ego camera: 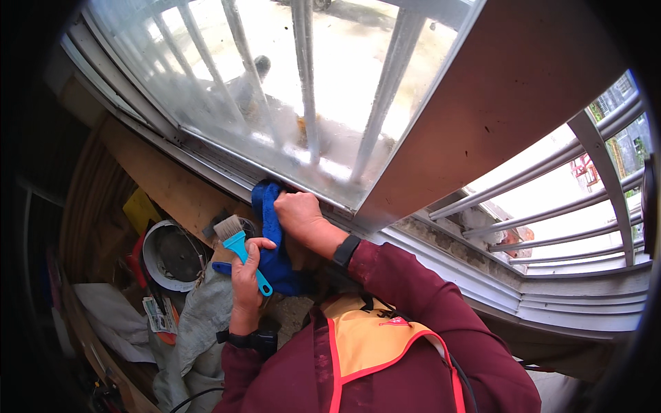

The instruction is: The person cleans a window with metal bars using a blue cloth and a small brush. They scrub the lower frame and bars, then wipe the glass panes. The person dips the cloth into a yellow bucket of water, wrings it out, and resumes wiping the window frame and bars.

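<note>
My left hand (248, 279) is closed around the turquoise handle of a flat paintbrush (238, 242), its pale bristles pointing up and away from me. A blue cloth (270, 222) hangs between my two hands. My right hand (304, 217) presses a bunched end of it against the lower frame of the sliding window (227, 168), near the metal track. Its fingertips are hidden behind the fist and the cloth. Above, the window glass (341, 77) looks smeared and cloudy in places.
Below the sill are a wooden board (165, 180), a white bucket (173, 255), a yellow object (140, 210) and a pale sack (206, 310). Metal bars (542, 206) stand outside the right opening, beside a wide brown window frame (496, 113). White window tracks (465, 279) run along the right.
</note>
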### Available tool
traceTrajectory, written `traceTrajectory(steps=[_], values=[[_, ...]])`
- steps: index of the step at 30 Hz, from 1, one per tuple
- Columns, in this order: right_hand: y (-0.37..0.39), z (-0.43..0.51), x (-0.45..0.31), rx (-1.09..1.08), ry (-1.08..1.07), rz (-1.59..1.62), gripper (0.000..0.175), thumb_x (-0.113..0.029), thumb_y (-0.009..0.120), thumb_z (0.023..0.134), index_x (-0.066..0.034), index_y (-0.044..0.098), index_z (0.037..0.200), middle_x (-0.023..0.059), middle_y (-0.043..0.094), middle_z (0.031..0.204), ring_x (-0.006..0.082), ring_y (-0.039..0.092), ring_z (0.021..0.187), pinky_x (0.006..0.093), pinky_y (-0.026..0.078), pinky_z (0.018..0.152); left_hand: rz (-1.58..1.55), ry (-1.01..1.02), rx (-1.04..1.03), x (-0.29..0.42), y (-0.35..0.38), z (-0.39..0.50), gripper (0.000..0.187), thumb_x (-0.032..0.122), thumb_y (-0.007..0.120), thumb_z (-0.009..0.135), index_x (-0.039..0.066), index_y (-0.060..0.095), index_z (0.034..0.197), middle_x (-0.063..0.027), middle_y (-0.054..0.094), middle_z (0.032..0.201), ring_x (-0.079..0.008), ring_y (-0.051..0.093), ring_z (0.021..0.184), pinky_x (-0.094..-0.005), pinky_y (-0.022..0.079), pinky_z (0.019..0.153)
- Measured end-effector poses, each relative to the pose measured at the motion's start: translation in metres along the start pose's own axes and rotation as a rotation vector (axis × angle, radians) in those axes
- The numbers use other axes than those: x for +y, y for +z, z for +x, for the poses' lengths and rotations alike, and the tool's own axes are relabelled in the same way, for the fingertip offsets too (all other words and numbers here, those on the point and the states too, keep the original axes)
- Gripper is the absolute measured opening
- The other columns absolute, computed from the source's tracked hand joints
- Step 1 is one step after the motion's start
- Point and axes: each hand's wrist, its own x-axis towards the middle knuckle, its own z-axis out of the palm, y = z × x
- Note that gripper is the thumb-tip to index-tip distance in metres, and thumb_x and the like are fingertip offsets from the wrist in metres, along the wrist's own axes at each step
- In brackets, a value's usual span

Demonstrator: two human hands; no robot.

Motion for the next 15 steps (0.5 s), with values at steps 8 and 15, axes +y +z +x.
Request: traceTrajectory(steps=[8,15], values=[[-0.034,-0.075,0.016,0.281,0.053,0.363,0.036,-0.007,0.060,0.086,-0.0083,0.066,0.121,0.0135,0.070,0.082,0.0325,0.069,0.068,0.0415,0.054,0.059,-0.016,0.077,-0.096,0.038,0.029,-0.045,0.041,0.031,0.042,0.108,-0.002,0.062,0.095,-0.0091,0.064,0.096,-0.0161,0.058,0.091,-0.0292,0.044,0.086],[-0.118,-0.194,0.060,0.427,0.031,0.644,0.041,0.004,0.067,0.082,-0.0069,0.068,0.121,0.0178,0.070,0.089,0.0317,0.070,0.072,0.0348,0.055,0.063,-0.112,-0.175,-0.653,0.045,0.062,-0.082,0.042,0.034,0.047,0.105,-0.003,0.066,0.099,-0.0111,0.068,0.100,-0.0185,0.062,0.096,-0.0312,0.045,0.093]])
